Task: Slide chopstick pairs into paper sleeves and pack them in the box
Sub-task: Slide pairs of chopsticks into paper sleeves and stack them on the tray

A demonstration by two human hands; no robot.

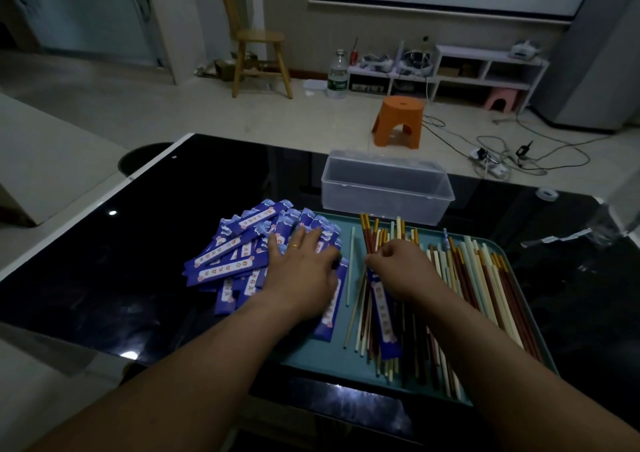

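Observation:
A heap of blue paper sleeves [235, 250] lies on the black table, spilling onto the left edge of a teal tray [329, 358]. My left hand [301, 271] rests flat on the sleeves with fingers spread. Loose chopsticks [481, 278], cream, red and brown, cover the tray. My right hand [401, 268] has its fingers curled over the chopsticks in the tray's middle and pinches a red pair [367, 240]. One blue sleeve [384, 320] lies among the chopsticks just under that hand. A clear plastic box [384, 184] stands open behind the tray.
A roll of tape [547, 194] and crumpled clear plastic [602, 229] lie at the table's far right. Beyond the table's far edge are an orange stool [398, 119], a wooden chair [259, 60], a water bottle [337, 75] and cables on the floor.

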